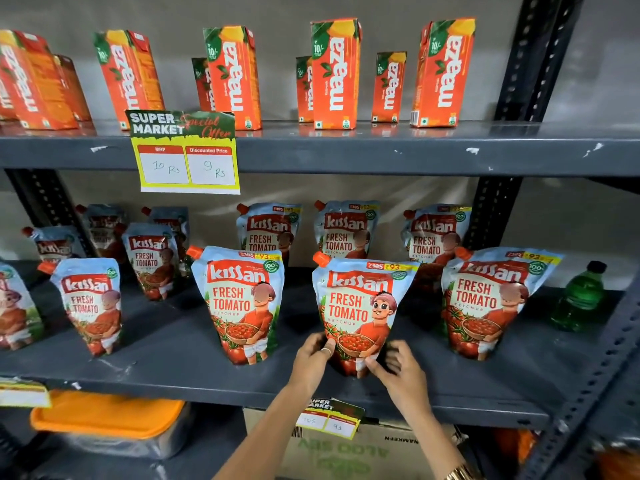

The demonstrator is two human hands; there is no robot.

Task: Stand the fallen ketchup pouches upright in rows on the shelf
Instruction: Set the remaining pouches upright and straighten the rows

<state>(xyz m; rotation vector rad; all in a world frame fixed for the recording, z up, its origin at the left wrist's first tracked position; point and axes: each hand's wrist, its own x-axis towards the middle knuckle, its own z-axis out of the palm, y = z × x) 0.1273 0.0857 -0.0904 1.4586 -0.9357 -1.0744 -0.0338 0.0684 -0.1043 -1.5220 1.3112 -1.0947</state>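
Observation:
Several blue-and-red ketchup pouches with orange spouts stand upright in rows on the dark grey middle shelf (166,355). Both my hands are at the base of the front centre pouch (360,306). My left hand (313,358) grips its lower left edge, thumb on the front. My right hand (398,365) touches its lower right corner with the fingers spread. Upright neighbours stand on either side: one pouch to the left (242,303) and one to the right (485,299). More pouches stand behind, such as the back centre one (343,230), and further left, such as a smaller-looking one (90,303).
Orange juice cartons (334,71) line the upper shelf, with a yellow price tag (187,161) hanging from its edge. A green bottle (578,299) stands at the right end of the ketchup shelf beside the perforated black upright (595,368). Below are an orange-lidded box (107,417) and a cardboard carton (346,452).

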